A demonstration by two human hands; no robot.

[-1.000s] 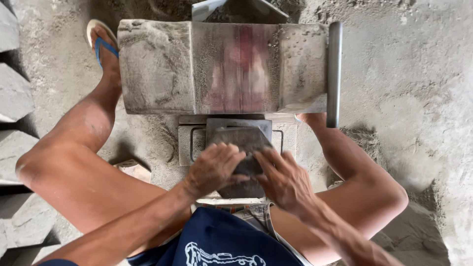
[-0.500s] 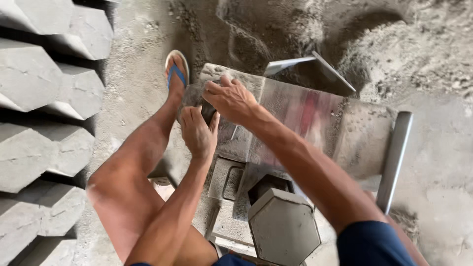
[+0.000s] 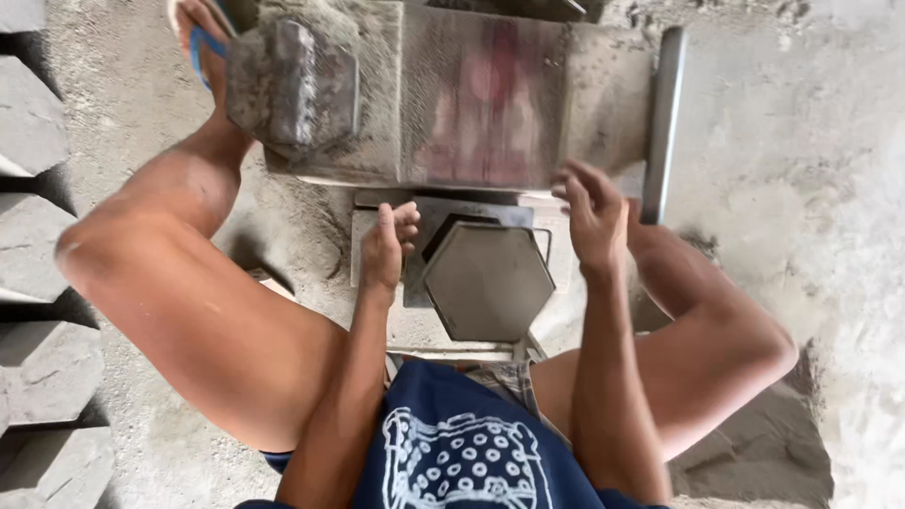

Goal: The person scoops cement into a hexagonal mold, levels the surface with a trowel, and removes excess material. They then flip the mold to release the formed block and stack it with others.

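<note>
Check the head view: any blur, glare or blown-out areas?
Head view: left hand and right hand slightly motion-blurred; hexagonal block fairly sharp; metal tray smeared, its red patch unreadable; floor at right washed out; wide-angle bulge on the legs.

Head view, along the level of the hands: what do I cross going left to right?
Grey hexagonal blocks stacked at the left edge → bare knee → left hand → hexagonal mould plate → right hand → upright metal bar → sandy grey ground.
</note>
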